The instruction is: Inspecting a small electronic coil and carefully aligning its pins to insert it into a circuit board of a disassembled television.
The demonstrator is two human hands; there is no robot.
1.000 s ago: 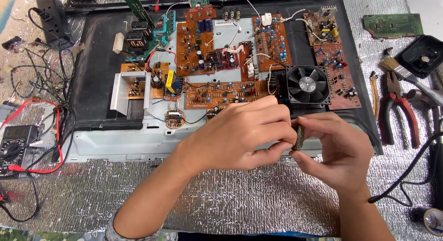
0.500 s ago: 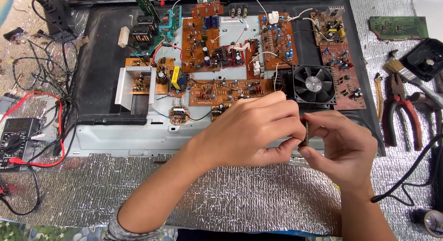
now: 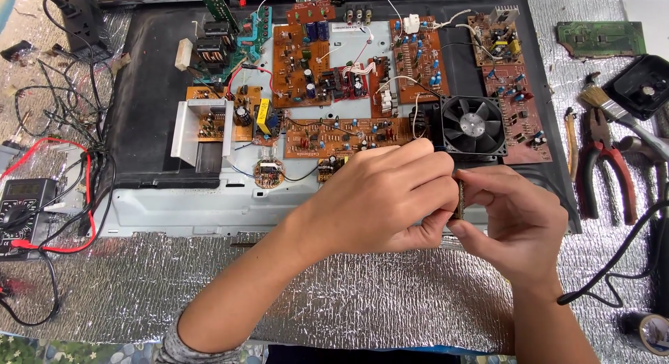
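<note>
Left hand [image 3: 380, 196]: curled over the near edge of the open chassis, knuckles up, fingertips pressed onto a small dark part from the left.
Right hand [image 3: 519, 221]: facing the left hand, thumb and fingers pinching the same part from the right and from below.
Small part [image 3: 460, 199]: a thin, dark, upright piece, seen edge-on between the two hands' fingertips; most of it is hidden, so its kind cannot be told. It sits just in front of the fan, above the near edge of the chassis.
Fan [image 3: 474, 125]: black, square, lying flat just beyond both hands.
Circuit boards [image 3: 327, 64]: several orange-brown boards spread across the chassis, beyond the hands.
Chassis [image 3: 150, 102]: a wide black and grey tray in the middle of the bench, on a silver foil mat [image 3: 334, 294].
Pliers [image 3: 605, 162]: red-handled, near the right edge of the bench, well apart from the right hand.
Brush [image 3: 613, 109]: beside the pliers, bristles pointing away.
Meter [image 3: 24, 207]: black, at the left edge of the bench, with red and black leads looping around it.
Tape roll [image 3: 651, 330]: at the near right corner.
</note>
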